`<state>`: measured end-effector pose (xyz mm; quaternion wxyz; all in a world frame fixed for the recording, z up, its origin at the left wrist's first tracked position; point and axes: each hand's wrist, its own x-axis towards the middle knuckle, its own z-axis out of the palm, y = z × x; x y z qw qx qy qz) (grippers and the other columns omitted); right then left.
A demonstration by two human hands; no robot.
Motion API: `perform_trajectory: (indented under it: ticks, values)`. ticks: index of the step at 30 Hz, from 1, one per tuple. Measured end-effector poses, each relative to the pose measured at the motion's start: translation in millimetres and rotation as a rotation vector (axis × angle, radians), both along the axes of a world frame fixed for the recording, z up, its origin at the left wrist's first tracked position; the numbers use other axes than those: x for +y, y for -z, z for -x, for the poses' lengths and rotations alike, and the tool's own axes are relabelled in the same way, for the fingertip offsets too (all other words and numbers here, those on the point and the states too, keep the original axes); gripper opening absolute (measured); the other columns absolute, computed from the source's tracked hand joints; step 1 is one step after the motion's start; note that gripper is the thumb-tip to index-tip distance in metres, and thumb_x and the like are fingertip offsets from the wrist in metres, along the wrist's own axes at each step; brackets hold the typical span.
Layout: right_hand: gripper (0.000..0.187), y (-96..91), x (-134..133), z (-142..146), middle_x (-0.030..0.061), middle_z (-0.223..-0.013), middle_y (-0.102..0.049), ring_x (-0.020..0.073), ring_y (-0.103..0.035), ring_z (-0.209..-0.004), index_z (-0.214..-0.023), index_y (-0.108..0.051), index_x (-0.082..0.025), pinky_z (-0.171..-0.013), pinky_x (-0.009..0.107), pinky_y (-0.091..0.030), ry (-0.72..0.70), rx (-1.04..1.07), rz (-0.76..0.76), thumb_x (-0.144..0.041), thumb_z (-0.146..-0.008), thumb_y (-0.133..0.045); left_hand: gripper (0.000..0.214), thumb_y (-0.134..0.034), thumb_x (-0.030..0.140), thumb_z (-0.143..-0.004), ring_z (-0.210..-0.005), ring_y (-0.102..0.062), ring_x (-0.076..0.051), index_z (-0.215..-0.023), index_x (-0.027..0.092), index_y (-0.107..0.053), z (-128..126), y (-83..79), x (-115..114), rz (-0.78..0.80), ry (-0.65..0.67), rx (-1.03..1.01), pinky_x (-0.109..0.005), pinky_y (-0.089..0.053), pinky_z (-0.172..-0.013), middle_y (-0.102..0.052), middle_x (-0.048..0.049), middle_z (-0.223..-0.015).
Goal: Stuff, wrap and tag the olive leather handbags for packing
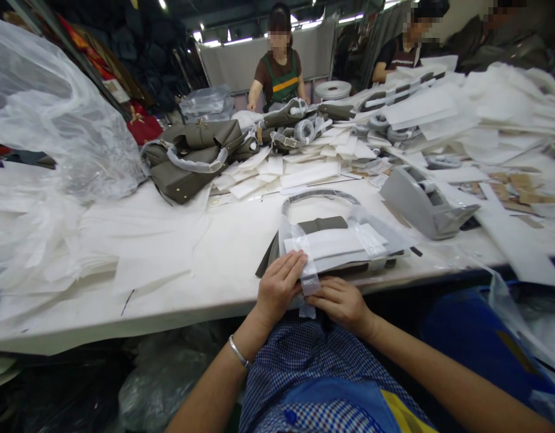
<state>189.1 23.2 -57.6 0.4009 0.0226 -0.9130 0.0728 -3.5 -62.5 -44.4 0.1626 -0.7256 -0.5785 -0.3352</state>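
A grey-green handbag [322, 224] lies at the table's near edge, its wrapped handle [320, 194] looping up on the far side. White sheets [331, 243] cover much of its upper face. A clear plastic strip [309, 273] hangs over the bag's near edge. My left hand [281, 287] has its fingers pressed together on the strip's left side. From the right, my right hand [343, 305] closes its fingers at the strip's lower part. Its fingertips are partly hidden under the plastic.
More handbags [196, 156] lie across the table, beside piles of white paper sheets [444, 108]. A grey tape dispenser [424, 201] stands to the right. Clear plastic bags [56, 108] hang at left. Two co-workers stand beyond the table. A blue bin [466, 343] is below right.
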Motion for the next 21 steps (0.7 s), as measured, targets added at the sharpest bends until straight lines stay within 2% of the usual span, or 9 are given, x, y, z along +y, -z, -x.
perform_trajectory:
  ticks: [4,8,10,13,16,18,21]
  values:
    - [0.018,1.1,-12.7,-15.7,0.0039,-0.093,-0.076,0.0148,-0.069,-0.087,-0.102,-0.071,-0.020,-0.089,0.034,-0.056,-0.042,-0.052,0.118,-0.014,-0.097,-0.054,0.057,-0.059,0.029,-0.095,-0.135,-0.050,-0.025,-0.148,0.018,-0.042,0.9,0.6,1.1,0.017,-0.004,-0.023,-0.044,-0.047,-0.111,-0.058,-0.0117,-0.141]
    - [0.012,-5.4,-14.7,-27.4,0.0031,-0.095,-0.077,0.0150,-0.070,-0.093,-0.103,-0.070,-0.018,-0.097,0.036,-0.053,-0.117,-0.138,0.085,-0.019,-0.095,-0.060,0.059,-0.060,0.024,-0.094,-0.136,-0.049,-0.025,-0.149,0.019,-0.040,0.6,1.1,0.6,0.028,-0.010,-0.037,-0.044,-0.046,-0.112,-0.057,-0.0106,-0.142]
    - [0.018,-15.6,-10.1,-31.2,0.0032,-0.096,-0.077,0.0161,-0.069,-0.100,-0.107,-0.069,-0.017,-0.102,0.037,-0.050,-0.150,-0.127,0.065,-0.026,-0.092,-0.067,0.060,-0.061,0.023,-0.093,-0.136,-0.049,-0.024,-0.150,0.019,-0.040,0.1,1.3,0.2,0.035,-0.012,-0.042,-0.044,-0.046,-0.112,-0.056,-0.0101,-0.143]
    - [0.031,-32.8,2.3,-31.1,0.0046,-0.106,-0.076,0.0177,-0.065,-0.112,-0.120,-0.066,-0.017,-0.108,0.038,-0.046,-0.009,-0.039,0.011,-0.020,-0.090,-0.069,0.058,-0.062,0.024,-0.093,-0.136,-0.049,-0.024,-0.148,0.018,-0.042,-0.6,0.4,0.2,0.022,-0.007,-0.038,-0.043,-0.046,-0.112,-0.057,-0.0103,-0.142]
    - [0.038,-43.4,16.8,-20.6,0.0057,-0.120,-0.072,0.0188,-0.059,-0.122,-0.130,-0.061,-0.018,-0.113,0.040,-0.040,0.111,-0.026,-0.110,-0.007,-0.093,-0.058,0.054,-0.061,0.026,-0.094,-0.134,-0.051,-0.024,-0.144,0.015,-0.046,-1.2,-1.2,1.2,-0.010,-0.007,-0.032,-0.043,-0.047,-0.111,-0.059,-0.0114,-0.140]
    - [0.036,-46.0,24.9,-10.5,0.0061,-0.121,-0.071,0.0191,-0.059,-0.121,-0.129,-0.062,-0.018,-0.112,0.040,-0.040,0.110,-0.031,-0.175,-0.007,-0.095,-0.053,0.053,-0.061,0.028,-0.094,-0.133,-0.052,-0.025,-0.143,0.015,-0.048,-1.3,-1.3,2.1,-0.023,-0.008,-0.035,-0.042,-0.048,-0.110,-0.060,-0.0118,-0.139]
    - [0.025,-46.8,32.4,2.0,0.0039,-0.110,-0.075,0.0185,-0.063,-0.109,-0.116,-0.069,-0.018,-0.105,0.038,-0.044,0.072,0.002,-0.234,-0.011,-0.095,-0.057,0.051,-0.059,0.028,-0.095,-0.133,-0.053,-0.024,-0.143,0.016,-0.048,-0.9,0.4,2.9,-0.016,-0.003,-0.049,-0.042,-0.047,-0.111,-0.060,-0.0116,-0.139]
